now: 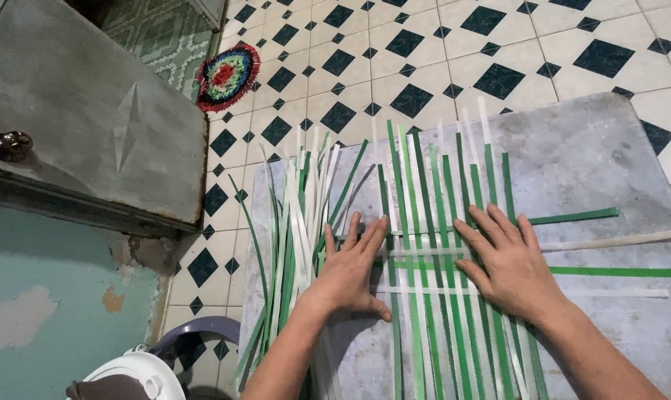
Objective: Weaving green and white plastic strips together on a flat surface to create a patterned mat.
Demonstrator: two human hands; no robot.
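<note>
Fingers (365, 237) of our left hand (350, 270) and right hand (506, 263) lie spread flat, gripping nothing, pressing the woven strips (424, 222) onto the grey board (595, 155) on the floor. We judge even pressure near the crossings keeps the weave tight. Loose strips (295, 222) crowd the left edge; open board lies right. Beyond, tiled floor (424, 52), a round mat (228, 74).

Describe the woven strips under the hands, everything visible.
The woven strips are flat, narrow bands, green and white, plastic-looking. Many run lengthwise side by side; four cross them, interlaced, their ends trailing right. They lie flat on a grey slab. The left hand and right hand press on them, palms down.
</note>
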